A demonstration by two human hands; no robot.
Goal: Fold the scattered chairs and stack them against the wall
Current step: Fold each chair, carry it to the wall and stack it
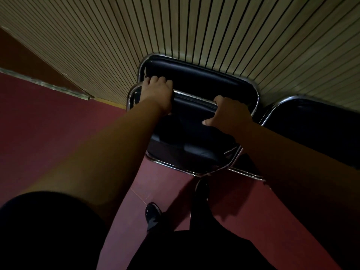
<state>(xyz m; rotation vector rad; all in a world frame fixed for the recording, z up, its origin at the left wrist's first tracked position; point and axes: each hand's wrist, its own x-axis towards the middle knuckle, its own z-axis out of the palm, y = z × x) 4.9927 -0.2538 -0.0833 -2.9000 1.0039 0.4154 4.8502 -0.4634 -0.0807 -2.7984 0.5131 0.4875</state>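
A folded black chair (187, 137) with a chrome frame stands upright in front of me, and both hands grip its top rail. My left hand (158, 94) curls over the rail's left end. My right hand (229, 114) holds the rail further right, thumb down on the black padding. Directly behind it, another folded black chair (198, 75) leans on the slatted wall (175, 32). A third folded chair (315, 129) stands to the right against the same wall.
The floor (48, 123) is dark red. My two feet in black shoes (153, 215) stand just before the chair's chrome base. At the left, a baseboard (44, 84) runs along where wall meets floor. The light is dim.
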